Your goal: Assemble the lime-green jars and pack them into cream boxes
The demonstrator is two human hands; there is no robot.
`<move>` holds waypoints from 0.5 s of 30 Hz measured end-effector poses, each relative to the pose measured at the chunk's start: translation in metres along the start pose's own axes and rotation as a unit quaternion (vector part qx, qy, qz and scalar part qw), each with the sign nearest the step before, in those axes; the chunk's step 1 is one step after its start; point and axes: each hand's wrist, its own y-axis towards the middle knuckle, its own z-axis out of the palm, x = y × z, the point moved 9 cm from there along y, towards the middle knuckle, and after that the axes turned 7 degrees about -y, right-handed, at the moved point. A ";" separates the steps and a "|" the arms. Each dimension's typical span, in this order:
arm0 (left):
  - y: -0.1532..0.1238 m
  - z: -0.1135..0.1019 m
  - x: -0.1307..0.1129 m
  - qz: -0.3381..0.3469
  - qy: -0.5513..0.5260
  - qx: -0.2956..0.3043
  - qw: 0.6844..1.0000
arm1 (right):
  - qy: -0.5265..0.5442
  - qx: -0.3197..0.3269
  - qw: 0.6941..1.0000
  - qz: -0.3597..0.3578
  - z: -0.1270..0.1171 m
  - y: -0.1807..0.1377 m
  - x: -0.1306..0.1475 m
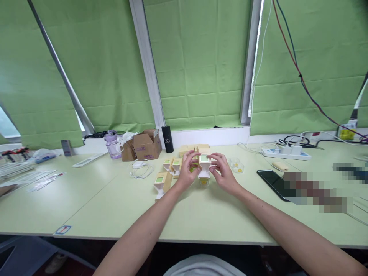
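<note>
A small cardboard box (204, 168) with a green square on its white end is held between my two hands, its flap hanging toward me. My left hand (188, 170) grips its left side, and my right hand (225, 174) has fingers and thumb on its right side. Just below it, a clear plastic container (204, 181) with something yellow inside shows on the table. Similar small open boxes (163, 181) stand left of my left hand, and plain tan boxes (188, 148) lie behind. More clear containers (237, 165) with yellow contents sit right of my right hand.
On the pale table (120, 214) a white charger cable (140, 169), a brown carton (146, 145), a black cylinder (167, 139) and a purple bottle (113, 145) stand left. A phone (271, 184) and a power strip (286, 153) lie right.
</note>
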 end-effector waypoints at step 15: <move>0.002 -0.001 -0.003 0.020 0.010 -0.021 1.000 | -0.013 -0.001 1.000 -0.008 0.000 -0.001 -0.002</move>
